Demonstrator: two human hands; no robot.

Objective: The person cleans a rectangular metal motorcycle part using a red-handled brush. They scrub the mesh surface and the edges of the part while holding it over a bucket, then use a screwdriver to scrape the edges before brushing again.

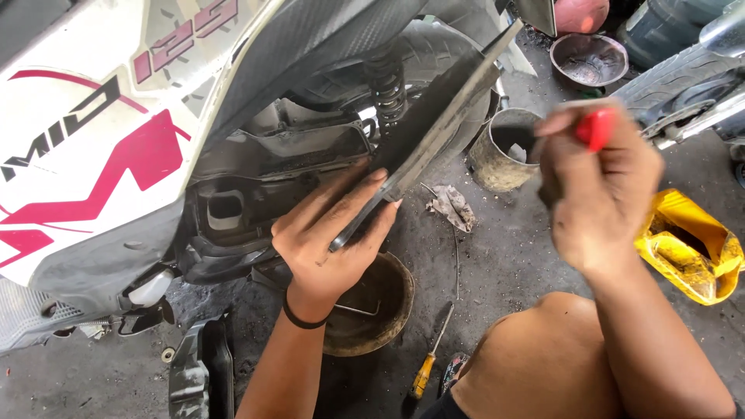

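My left hand [334, 237] grips the lower end of a flat, dark, dirty panel [434, 124] and holds it tilted beside the open black housing [272, 178] of a white and red scooter [85, 147]. My right hand [601, 186] is raised to the right of the panel, blurred, with a small red object [596, 128] pinched in its fingers. What the red object is cannot be told. My bare knee [543, 349] shows at the bottom.
On the grimy floor lie a dirty round bowl [388, 302], a yellow-handled screwdriver [427, 368], a rusty tin can [500, 151], a crumpled rag [452, 206] and a yellow container [687, 244]. A second bowl [588, 58] and another tyre [671, 77] stand at the back right.
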